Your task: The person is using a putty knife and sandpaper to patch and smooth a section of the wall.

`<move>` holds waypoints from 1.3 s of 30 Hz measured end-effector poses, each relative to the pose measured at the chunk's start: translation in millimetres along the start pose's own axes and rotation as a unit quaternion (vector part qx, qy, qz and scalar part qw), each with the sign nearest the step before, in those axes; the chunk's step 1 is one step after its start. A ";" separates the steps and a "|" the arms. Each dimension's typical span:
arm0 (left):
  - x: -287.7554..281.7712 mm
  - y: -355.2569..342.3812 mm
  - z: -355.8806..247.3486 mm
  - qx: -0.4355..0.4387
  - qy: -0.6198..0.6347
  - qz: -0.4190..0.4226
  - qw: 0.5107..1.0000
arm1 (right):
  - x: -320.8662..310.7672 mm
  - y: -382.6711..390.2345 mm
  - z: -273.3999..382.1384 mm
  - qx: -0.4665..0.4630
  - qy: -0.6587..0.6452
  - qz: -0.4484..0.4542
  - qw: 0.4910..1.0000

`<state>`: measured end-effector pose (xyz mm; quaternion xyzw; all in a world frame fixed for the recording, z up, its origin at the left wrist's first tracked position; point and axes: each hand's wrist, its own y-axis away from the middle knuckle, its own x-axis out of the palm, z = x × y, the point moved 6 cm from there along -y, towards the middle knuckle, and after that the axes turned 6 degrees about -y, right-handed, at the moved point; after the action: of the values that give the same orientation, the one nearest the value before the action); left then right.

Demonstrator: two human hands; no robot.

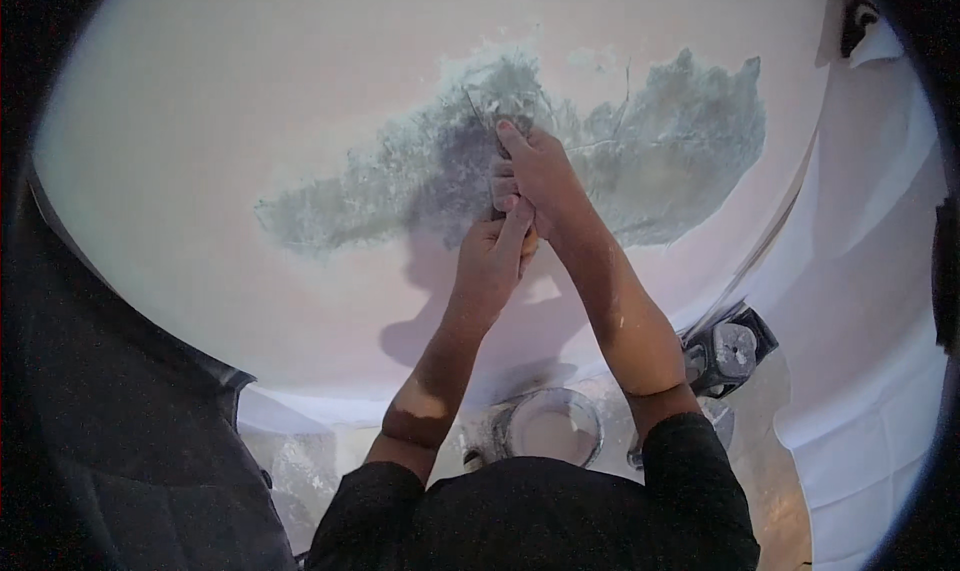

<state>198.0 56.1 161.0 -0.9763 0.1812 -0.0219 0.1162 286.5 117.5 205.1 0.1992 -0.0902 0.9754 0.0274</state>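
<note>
Both hands are closed on a scraper (515,104), its wide flat blade against a rough grey patch (690,141) on the pale pink wall. My right hand (535,171) grips it close to the blade, thumb laid along it toward the blade. Lower down, my left hand (488,271) wraps around the handle end, touching the right hand. Most of the handle is hidden by the fingers. Whitish, ragged edges surround the patch, and a thin crack-like line runs across its right half. The shadow of my arms falls on the wall to the left.
Below the wall stands a round bucket (553,429) with pale material in it. A dark, dusty box-shaped device (735,349) lies to its right. White sheeting (860,321) hangs at the right, and dark cloth (130,421) at the left.
</note>
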 end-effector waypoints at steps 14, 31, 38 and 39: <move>-9.1 6.9 0.6 -0.026 0.053 -0.043 0.997 | 14.3 7.9 -0.7 -0.001 -0.024 -0.004 1.000; -10.0 4.6 -0.7 -0.025 0.047 -0.028 0.998 | 21.3 17.6 6.7 0.038 -0.055 0.001 0.998; -8.9 6.3 -4.8 -0.026 0.015 -0.041 0.999 | 14.4 7.7 -1.7 0.022 -0.022 -0.007 0.999; -6.0 6.4 -4.0 -0.023 0.009 -0.036 0.999 | 13.0 9.0 -0.3 0.024 0.005 -0.007 1.000</move>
<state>189.8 51.6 163.4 -0.9844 0.1471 -0.0309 0.0912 273.7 108.9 208.5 0.1953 -0.0647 0.9781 0.0301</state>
